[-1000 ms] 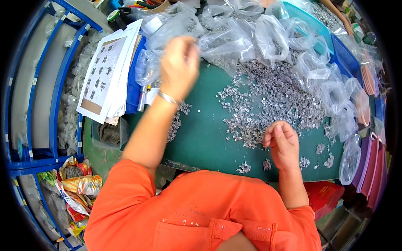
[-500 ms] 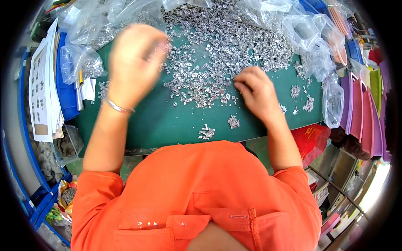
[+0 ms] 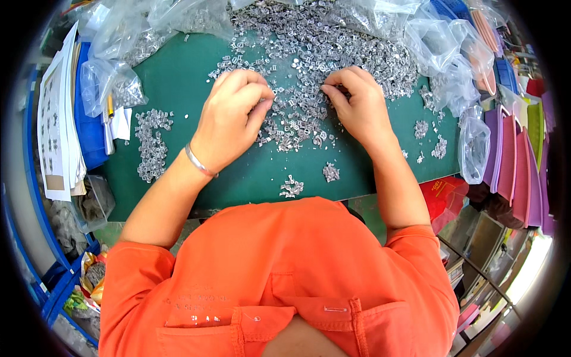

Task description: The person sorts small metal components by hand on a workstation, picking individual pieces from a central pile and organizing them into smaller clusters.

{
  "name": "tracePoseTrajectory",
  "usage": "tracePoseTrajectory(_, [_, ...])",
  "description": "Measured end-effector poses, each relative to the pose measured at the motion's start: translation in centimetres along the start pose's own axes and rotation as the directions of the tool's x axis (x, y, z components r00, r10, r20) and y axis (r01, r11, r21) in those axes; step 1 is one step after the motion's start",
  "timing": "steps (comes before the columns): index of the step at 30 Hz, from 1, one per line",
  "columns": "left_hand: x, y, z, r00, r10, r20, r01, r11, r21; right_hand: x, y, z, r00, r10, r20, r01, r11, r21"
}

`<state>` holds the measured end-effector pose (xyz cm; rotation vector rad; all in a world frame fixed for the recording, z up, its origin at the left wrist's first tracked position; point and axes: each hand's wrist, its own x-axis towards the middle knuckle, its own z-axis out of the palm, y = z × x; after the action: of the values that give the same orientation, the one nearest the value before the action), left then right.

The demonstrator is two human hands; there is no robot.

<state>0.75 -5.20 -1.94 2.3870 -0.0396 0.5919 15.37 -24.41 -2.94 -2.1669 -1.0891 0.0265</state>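
A large heap of small silvery metal pieces (image 3: pixel 369 56) spreads over the green tabletop (image 3: pixel 229 181), thinning toward me. My left hand (image 3: pixel 229 119), with a bangle on its wrist, reaches into the left part of the spread. Its thumb and forefinger are pinched together; whatever may be between them is too small to make out. Across from it, my right hand (image 3: pixel 361 110) rests at the right side of the loose pieces, thumb and fingertips also drawn together among them. Whether a piece is in that pinch is hidden.
A sorted pile of pieces (image 3: pixel 151 146) lies at the left, and two little clusters, one a small cluster (image 3: pixel 292 187), lie near the front edge. Clear plastic bags (image 3: pixel 443 50) line the back. Papers (image 3: pixel 56 119) stand left; purple and pink trays (image 3: pixel 505 157) stand right.
My left hand has come down and right from the upper left into the loose pieces, uncovering the left pile. My right hand has shifted slightly up and to the left.
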Motion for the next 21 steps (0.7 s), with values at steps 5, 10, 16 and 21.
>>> tracePoseTrajectory(5, [-0.8, 1.5, 0.1, 0.999, 0.021, 0.03, -0.019, 0.997, -0.08, -1.0, -0.3, -1.2, 0.868, 0.37, 0.331, -0.47, 0.396, 0.789])
tracePoseTrajectory(10, [0.0, 2.9, 1.1, 0.97, 0.123, 0.21, -0.101, 0.988, -0.113, -1.8, -0.3, -1.7, 0.868, 0.191, 0.459, -0.436, -0.152, 0.887])
tracePoseTrajectory(16, [0.2, 1.8, 2.2, 0.981, 0.012, 0.196, -0.018, 0.999, 0.031, 0.1, -0.3, -4.5, 0.839, 0.229, 0.494, -0.429, -0.281, 0.859])
tracePoseTrajectory(21, [0.0, 2.0, 1.4, 0.991, 0.061, 0.121, -0.056, 0.998, -0.037, 5.6, 1.5, -10.5, 0.895, 0.444, -0.03, -0.22, 0.501, 0.837])
